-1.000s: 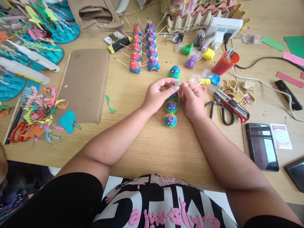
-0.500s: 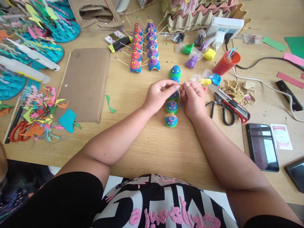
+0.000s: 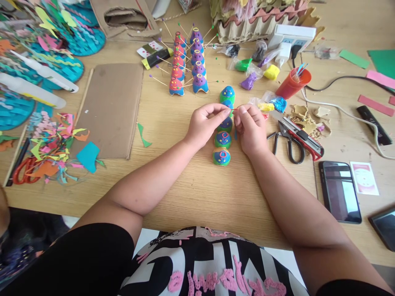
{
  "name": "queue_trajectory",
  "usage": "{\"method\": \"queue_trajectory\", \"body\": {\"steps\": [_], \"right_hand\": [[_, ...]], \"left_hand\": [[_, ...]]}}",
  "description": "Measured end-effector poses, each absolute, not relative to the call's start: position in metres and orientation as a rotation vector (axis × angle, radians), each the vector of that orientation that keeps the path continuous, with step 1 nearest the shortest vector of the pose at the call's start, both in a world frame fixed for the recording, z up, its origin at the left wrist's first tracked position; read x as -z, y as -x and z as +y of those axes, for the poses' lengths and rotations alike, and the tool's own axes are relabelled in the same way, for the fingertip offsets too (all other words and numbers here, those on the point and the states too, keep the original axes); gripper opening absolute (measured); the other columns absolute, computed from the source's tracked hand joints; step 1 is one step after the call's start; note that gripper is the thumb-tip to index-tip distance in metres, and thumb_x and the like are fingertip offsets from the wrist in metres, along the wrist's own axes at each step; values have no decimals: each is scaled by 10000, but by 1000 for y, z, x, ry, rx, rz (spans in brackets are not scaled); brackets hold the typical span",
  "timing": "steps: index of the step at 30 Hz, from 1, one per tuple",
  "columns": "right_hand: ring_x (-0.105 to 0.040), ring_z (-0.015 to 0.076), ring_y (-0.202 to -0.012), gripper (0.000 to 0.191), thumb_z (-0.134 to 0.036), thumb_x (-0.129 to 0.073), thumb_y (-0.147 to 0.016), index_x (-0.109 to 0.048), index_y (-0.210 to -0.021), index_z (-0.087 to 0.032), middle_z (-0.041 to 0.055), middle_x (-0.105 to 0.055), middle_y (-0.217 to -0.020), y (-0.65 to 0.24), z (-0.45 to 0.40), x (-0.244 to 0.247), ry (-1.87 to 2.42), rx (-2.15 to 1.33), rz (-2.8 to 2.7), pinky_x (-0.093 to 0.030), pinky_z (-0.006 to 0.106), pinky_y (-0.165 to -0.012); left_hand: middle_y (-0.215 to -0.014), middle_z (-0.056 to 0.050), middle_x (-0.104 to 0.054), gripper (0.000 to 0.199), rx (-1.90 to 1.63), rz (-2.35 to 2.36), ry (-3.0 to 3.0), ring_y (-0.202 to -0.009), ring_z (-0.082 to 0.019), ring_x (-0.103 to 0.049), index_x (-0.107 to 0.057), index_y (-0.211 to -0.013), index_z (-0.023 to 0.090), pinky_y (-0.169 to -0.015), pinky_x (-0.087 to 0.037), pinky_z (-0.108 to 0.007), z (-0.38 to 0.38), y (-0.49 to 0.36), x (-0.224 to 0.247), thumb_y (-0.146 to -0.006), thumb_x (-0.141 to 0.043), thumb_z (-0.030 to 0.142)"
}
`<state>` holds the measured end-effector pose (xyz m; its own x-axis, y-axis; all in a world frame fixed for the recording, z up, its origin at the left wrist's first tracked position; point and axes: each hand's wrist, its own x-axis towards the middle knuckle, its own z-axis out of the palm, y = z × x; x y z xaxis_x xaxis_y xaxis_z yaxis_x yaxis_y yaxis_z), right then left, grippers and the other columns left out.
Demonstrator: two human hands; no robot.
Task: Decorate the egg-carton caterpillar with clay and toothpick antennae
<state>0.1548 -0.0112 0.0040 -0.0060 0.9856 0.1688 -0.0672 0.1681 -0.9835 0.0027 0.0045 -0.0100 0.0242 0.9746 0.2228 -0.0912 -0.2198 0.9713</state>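
My left hand [image 3: 207,124] and my right hand [image 3: 251,128] pinch a thin red strand [image 3: 233,109] between their fingertips, one hand at each end. Below the strand runs a row of blue and green painted humps [image 3: 222,139], partly hidden by my fingers. The two nearest humps carry a red outline on top. Beyond my left hand stand two more rows, red and blue figures [image 3: 176,84] and purple and blue figures [image 3: 200,81], with pins sticking out.
Pliers [image 3: 291,144] and a box cutter [image 3: 304,137] lie right of my right hand, near an orange cup [image 3: 293,83] and phone [image 3: 340,191]. Cardboard [image 3: 106,111] and paper scraps [image 3: 58,148] lie left. Bagged clay [image 3: 249,81] and a power strip [image 3: 290,36] sit behind.
Both hands keep nearly the same place and pinch. The red strand between the fingertips shows slightly more clearly, with the fingertips slightly farther apart.
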Motion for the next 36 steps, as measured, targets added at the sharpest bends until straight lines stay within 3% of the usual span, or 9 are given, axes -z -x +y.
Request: {"method": "queue_trajectory", "body": {"steps": [5,11,16,21,28,36], "right_hand": [[-546,119,-705,488,-730,-739,-818,-603,-928,-273,-28,-527,-752,-152,-13,-7,994,-1144,-1192,-453,265,-587],[-601,137,-785,494,-747,-702,-837,-598,-938,-274,-6,-568,-820,-151,-11,-5,1019,-1093,-1201,-479,271,-606],[-575,123,-718,484,-747,-663,-869,-592,-931,-272,-18,-548,-779,-154,-9,-1,1021,-1059,-1206,-452,268,-582],[-539,97,-639,465,-722,-690,-865,-595,-925,-270,-43,-497,-710,-157,-4,5,970,-1080,-1158,-431,244,-541],[-550,95,-616,459,-700,-734,-842,-597,-897,-266,-50,-487,-680,-156,-2,8,952,-1075,-1087,-458,241,-535],[-573,98,-650,456,-705,-703,-865,-600,-914,-263,-43,-497,-700,-156,-5,6,964,-1054,-1153,-467,240,-547]], "left_hand": [[-928,-1,-801,268,-1382,998,-1311,-932,-155,-751,-784,-929,233,-877,-603,-293,5,-3,10,-860,-822,489],[-956,-6,-809,293,-1361,989,-1328,-957,-156,-748,-785,-936,239,-888,-599,-290,4,-2,6,-868,-804,523],[-994,-22,-808,360,-1364,995,-1327,-1049,-186,-751,-783,-980,248,-992,-596,-358,4,-1,2,-946,-684,593],[-1009,-12,-801,419,-1346,950,-1382,-1011,-169,-746,-771,-979,243,-950,-604,-333,3,-1,3,-897,-716,651],[-1051,-11,-778,389,-1344,949,-1537,-994,-163,-730,-741,-1035,255,-960,-593,-328,3,0,8,-797,-869,535],[-1015,-14,-797,272,-1398,1007,-1596,-968,-161,-738,-768,-1020,252,-936,-598,-335,6,1,12,-880,-808,481]]}}
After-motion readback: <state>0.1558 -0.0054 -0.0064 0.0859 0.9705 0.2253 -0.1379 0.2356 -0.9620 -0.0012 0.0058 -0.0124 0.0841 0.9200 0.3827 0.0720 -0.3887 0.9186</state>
